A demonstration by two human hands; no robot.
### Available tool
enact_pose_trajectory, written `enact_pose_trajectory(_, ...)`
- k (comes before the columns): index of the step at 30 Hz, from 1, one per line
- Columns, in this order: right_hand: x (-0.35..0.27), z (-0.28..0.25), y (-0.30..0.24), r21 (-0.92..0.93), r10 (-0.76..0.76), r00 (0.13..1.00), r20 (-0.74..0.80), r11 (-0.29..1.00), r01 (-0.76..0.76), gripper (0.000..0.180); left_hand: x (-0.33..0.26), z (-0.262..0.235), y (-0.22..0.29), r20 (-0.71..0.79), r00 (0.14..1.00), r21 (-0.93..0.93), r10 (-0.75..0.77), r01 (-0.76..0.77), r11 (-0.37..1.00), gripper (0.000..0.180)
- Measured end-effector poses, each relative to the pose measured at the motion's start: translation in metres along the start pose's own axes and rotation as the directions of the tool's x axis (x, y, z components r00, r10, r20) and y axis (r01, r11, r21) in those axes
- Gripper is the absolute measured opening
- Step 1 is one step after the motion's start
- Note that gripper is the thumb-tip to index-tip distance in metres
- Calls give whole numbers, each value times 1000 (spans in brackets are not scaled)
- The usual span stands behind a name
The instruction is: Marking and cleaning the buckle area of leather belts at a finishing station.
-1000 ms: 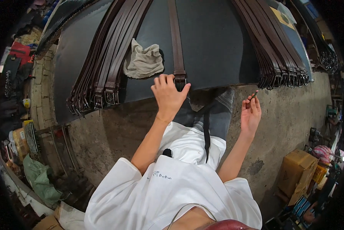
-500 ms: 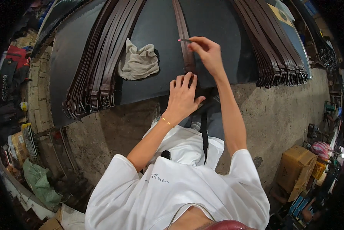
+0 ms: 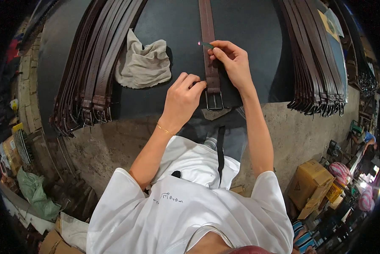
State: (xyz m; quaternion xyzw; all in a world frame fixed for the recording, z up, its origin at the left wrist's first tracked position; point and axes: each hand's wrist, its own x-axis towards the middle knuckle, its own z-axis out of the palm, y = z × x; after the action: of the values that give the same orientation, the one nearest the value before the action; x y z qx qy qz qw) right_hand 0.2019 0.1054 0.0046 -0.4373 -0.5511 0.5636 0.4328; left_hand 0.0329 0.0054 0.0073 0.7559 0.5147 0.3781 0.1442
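A brown leather belt lies lengthwise on the dark tabletop, its metal buckle at the near edge. Above the belt, my right hand pinches a thin dark strip with a glowing pink tip; the tip points left. My left hand is closed, its fingers curled beside the belt's left edge near the buckle end. One fingertip meets or nearly meets that edge. Whatever those fingers hold, if anything, is mostly hidden. Left of the belt sits a crumpled beige cloth.
Bundles of brown belts lie at the left and right, buckles hanging over the table's near edge. Below is a concrete floor. A cardboard box stands at lower right, a green sack at lower left.
My left hand has moved left off the belt's end and curled its fingers, uncovering the buckle. My right hand still pinches the strip over the belt. The view has shifted slightly.
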Motion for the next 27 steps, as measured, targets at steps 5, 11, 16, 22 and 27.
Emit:
enact_pose_trajectory(5,2,-6,1,7,18,998,68,1000,-18,19,-2,-2,7,-40,998,-107,-57,53,993,12)
enact_pose_trajectory(11,-11,-10,-7,-58,-25,992,126,998,33,15,-13,2,26,-22,954,-218,-300,289,932,11)
enact_pose_trajectory(16,-34,-8,-10,-158,-185,975,119,966,203,14,-19,8,29,-57,918,-250,-393,368,896,13)
enact_pose_trajectory(22,-38,-8,-1,-195,-332,934,134,915,353,14,-22,11,27,-115,935,-218,-337,307,927,11)
enact_pose_trajectory(27,-40,-7,1,-231,-379,914,145,885,404,13,-23,13,27,-140,932,-239,-334,295,925,12)
